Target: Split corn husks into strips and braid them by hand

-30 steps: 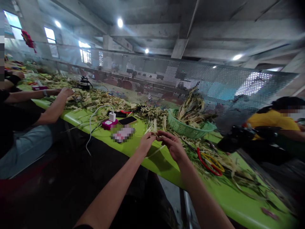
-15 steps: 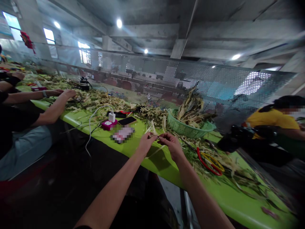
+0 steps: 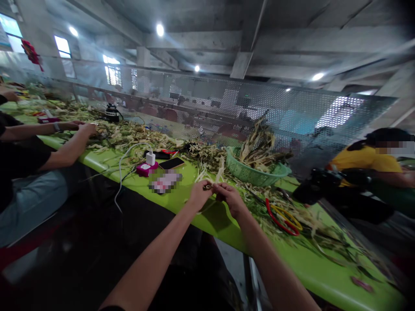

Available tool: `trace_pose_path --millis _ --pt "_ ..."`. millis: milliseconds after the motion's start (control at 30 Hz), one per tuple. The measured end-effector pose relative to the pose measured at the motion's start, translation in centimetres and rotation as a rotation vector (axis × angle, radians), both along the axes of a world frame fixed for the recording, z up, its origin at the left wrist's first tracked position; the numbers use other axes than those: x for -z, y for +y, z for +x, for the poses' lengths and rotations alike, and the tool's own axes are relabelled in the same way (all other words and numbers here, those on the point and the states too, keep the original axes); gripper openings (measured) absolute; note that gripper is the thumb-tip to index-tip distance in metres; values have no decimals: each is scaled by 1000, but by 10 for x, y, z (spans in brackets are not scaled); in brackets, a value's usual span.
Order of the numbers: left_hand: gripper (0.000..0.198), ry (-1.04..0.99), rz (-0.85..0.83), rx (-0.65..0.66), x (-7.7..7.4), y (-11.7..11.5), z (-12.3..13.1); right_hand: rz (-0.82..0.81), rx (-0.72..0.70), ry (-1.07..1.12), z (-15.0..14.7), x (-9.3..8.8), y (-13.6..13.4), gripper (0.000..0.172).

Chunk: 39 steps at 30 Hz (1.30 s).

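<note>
Over the green table (image 3: 223, 220), my left hand (image 3: 199, 196) and my right hand (image 3: 231, 198) meet fingertip to fingertip. Both are closed in a pinch on pale plant strips (image 3: 220, 169), whose ends stick up beyond the fingers. The exact spot where the strips are gripped is mostly hidden by the fingers. Just past the hands lies a heap of plant scraps (image 3: 209, 154). To the right of my right hand is a tool with red and yellow loop handles (image 3: 281, 219), lying among green and pale scraps.
A green basket (image 3: 256, 176) of dry leaves stands behind my right hand. Left of my hands are a black phone (image 3: 171, 163), a blurred-out pink item (image 3: 165, 182) and a magenta power block (image 3: 146, 168) with a white cable. Co-workers sit at left and right; a perforated metal screen (image 3: 194, 103) runs behind.
My fingers have drawn closer together on the strips, and the right hand has turned slightly. The whole view has shifted a little. At the left, the co-worker's hands stay over the plant heap.
</note>
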<state>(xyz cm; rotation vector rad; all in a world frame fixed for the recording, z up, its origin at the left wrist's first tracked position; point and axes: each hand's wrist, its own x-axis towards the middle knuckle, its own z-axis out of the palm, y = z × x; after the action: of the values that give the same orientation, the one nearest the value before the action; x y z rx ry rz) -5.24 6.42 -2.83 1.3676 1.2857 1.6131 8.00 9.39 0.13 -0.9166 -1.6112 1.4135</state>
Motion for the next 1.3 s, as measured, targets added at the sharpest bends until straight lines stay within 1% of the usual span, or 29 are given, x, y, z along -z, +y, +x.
trace_pose_path --millis 133,233,400,600,767,867,967,1033,1133,1233,1300 --pt "20 9 76 80 2 -1 2 -70 22 108 0 2 3 30" --pt "22 -4 64 101 2 -1 3 -87 76 200 0 3 5 27" --pt "22 -33 40 58 3 1 3 -62 132 230 0 4 6 27" --pt "17 -132 -5 -31 0 2 2 -15 140 191 0 7 6 28" --pt "17 -212 -28 -25 1 2 1 36 161 166 0 5 6 31" --pt "18 -264 -34 -37 4 3 0 102 186 142 0 3 6 33" --pt "15 -299 -18 -57 7 6 -1 244 203 111 0 1 3 32" --pt "14 -338 10 -60 8 8 0 369 180 78 -1 -2 -1 30" --pt "13 -383 29 -49 10 11 3 519 98 9 -3 -4 -6 28" --pt "10 -313 25 -43 9 11 4 559 43 -46 -3 -3 -6 28" --pt "10 -256 40 -27 9 11 4 561 71 -51 -2 -1 -4 27"
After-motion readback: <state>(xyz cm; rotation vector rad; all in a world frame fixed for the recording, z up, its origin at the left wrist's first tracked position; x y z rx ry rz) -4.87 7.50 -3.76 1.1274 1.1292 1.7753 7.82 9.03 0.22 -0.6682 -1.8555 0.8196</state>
